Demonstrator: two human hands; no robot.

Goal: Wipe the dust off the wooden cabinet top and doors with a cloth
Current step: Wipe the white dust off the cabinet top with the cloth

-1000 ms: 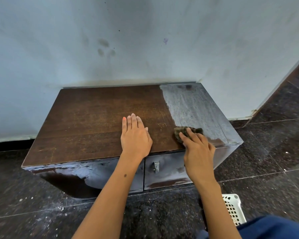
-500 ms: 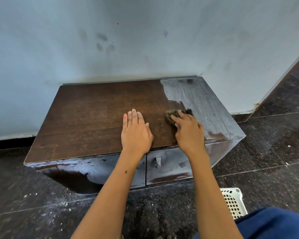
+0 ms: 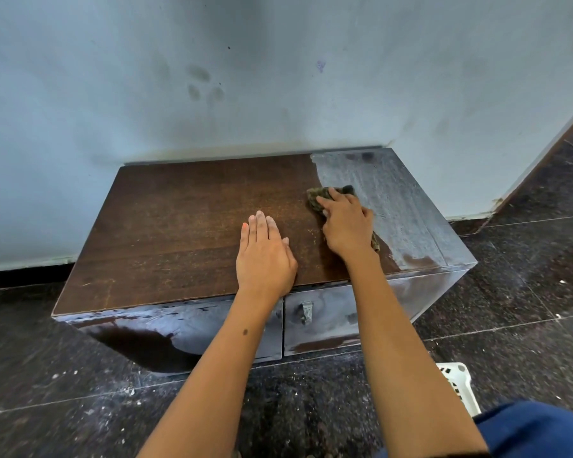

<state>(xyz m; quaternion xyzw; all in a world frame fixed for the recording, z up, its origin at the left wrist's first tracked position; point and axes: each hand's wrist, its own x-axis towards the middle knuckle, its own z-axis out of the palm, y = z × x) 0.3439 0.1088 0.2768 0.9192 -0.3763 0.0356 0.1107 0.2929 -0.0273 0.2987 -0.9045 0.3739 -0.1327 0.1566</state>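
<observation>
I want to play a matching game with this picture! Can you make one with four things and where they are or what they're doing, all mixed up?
1. left hand
2. right hand
3. cloth
4. basket

A. white, on the floor
B. flat on the clean brown wood
C. pressing the cloth
D. at the edge of the grey dust

Pairs: 1-B, 2-C, 3-D, 4-A

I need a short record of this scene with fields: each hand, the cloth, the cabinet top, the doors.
left hand: flat on the cabinet top, holds nothing
right hand: presses the cloth on the top
cloth: dark, crumpled, at the border of clean and dusty wood
cabinet top: brown and clean on the left and middle; right strip grey with dust
doors: closed, dusty, with smears
</observation>
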